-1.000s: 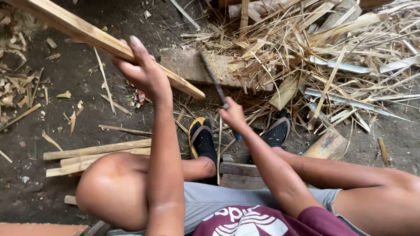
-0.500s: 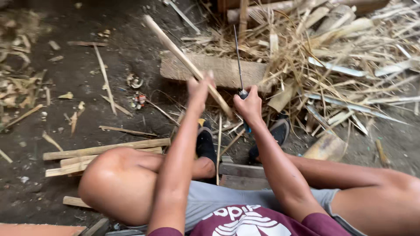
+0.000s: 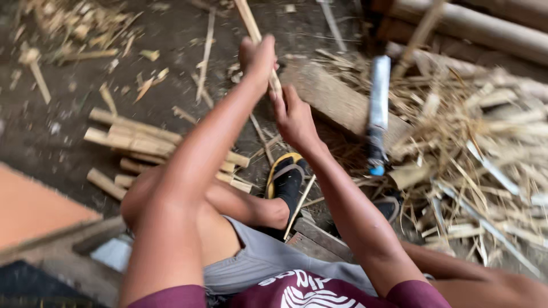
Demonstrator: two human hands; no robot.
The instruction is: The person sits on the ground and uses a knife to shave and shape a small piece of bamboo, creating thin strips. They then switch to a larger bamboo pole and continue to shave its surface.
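Observation:
My left hand [image 3: 257, 57] is closed around a long pale bamboo strip [image 3: 246, 14] that slants away over the dirt floor. My right hand [image 3: 294, 117] sits just below it, and its fingers grip the same strip lower down. A knife [image 3: 378, 108] with a grey blade and a dark, blue-tipped handle is blurred to the right of my right hand and apart from it, over a wooden block [image 3: 331, 100]. Whether the knife is stuck in the block or resting loose I cannot tell. My black and yellow sandal [image 3: 285, 174] is under my forearms.
A heap of bamboo shavings and slivers [image 3: 479, 154] lies at the right. Cut bamboo slats [image 3: 134, 140] are stacked at the left near my knee. Thick poles [image 3: 485, 28] lie at the top right. An orange board [image 3: 34, 208] is at the lower left.
My right hand has let go of the knife and now grips the strip under my left hand. The knife now sits apart, to the right. The view has moved closer and shifted left.

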